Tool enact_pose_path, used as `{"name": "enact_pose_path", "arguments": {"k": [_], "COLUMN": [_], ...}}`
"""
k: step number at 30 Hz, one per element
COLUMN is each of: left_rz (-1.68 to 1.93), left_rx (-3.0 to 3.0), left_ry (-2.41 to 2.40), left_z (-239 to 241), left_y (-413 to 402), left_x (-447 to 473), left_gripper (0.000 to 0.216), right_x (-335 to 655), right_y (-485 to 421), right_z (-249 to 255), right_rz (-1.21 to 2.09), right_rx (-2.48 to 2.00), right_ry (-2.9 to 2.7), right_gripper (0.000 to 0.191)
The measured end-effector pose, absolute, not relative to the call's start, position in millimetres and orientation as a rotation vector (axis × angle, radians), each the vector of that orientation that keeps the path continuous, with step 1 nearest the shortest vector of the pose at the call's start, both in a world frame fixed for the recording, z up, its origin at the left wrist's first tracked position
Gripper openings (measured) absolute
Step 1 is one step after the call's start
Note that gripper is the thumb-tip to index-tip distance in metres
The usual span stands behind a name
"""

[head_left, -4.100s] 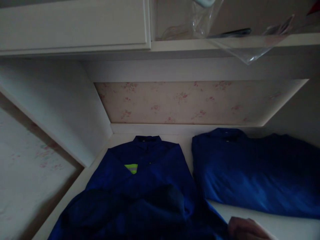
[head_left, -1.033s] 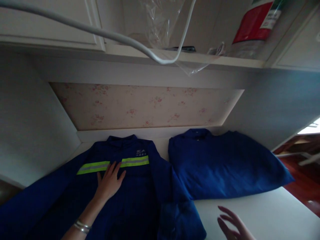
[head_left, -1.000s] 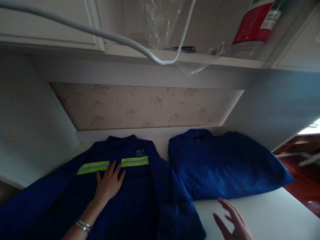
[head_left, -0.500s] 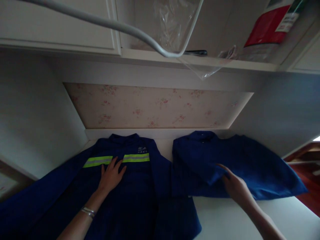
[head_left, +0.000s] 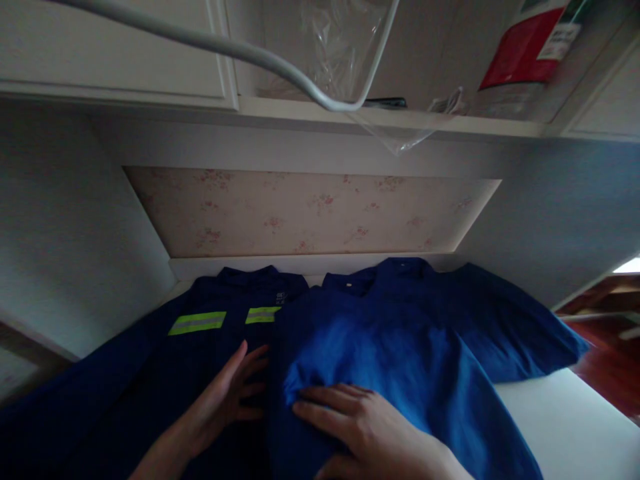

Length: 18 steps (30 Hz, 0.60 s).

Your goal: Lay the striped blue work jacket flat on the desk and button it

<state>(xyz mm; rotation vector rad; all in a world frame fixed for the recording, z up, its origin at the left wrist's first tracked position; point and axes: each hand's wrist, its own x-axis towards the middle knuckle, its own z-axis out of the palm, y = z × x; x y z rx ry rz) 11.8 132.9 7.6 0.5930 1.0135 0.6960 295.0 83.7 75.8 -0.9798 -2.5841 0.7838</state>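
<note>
A dark blue work jacket (head_left: pixel 150 373) with a yellow-green reflective stripe (head_left: pixel 197 323) lies spread flat on the white surface, collar toward the wall. A second, plain blue garment (head_left: pixel 400 347) lies to its right and now overlaps the jacket's right half. My left hand (head_left: pixel 227 397) rests flat on the jacket's front, fingers apart, just left of the overlapping cloth. My right hand (head_left: pixel 360 423) lies palm down on the plain blue garment near its lower left edge, fingers spread.
The white surface (head_left: pixel 580 427) sits in an alcove with floral wallpaper (head_left: pixel 310 213) behind it. A shelf (head_left: pixel 400 120) above holds a clear plastic bag (head_left: pixel 345 47) and a red package (head_left: pixel 525 43); a white cable (head_left: pixel 225 47) hangs across. Wooden floor shows at the right.
My right hand has dragged the plain blue garment leftward over the striped jacket, covering part of the stripe. My left hand slid down the jacket toward me.
</note>
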Motion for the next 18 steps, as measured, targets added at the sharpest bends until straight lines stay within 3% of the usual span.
{"name": "enact_pose_path", "arguments": {"k": [3,5,8,11,15,18], "left_rz": [0.727,0.761,0.692,0.623,0.702,0.752], "left_rx": [0.557,0.471,0.377,0.466,0.883,1.051], "left_ry": [1.063,1.165,1.15,1.1,1.228,1.319], "left_z": [-5.2,-9.7,-7.9,-4.1,-3.0,3.5], "left_y": [119.5,111.4,105.1,109.0,121.3,124.0], "left_x": [12.7,14.3,23.0,38.9,50.0,37.8], "left_gripper": [0.08,0.09,0.092,0.084,0.063,0.052], "right_x": [316.6,366.3,456.6,510.2,502.4,475.6], "right_y": [87.4,101.3,125.4,137.3,136.6,139.2], "right_z": [51.4,28.9,-0.1,-11.5,-5.3,10.0], "right_rz": [0.987,0.712,0.242,0.434,1.004,1.046], "right_rx": [-1.107,-1.527,-1.986,-2.194,-1.965,-1.824], "right_ry": [-2.39,-1.975,-1.335,-0.987,-0.849,-0.813], "right_gripper": [0.053,0.045,0.068,0.084,0.082,0.089]}}
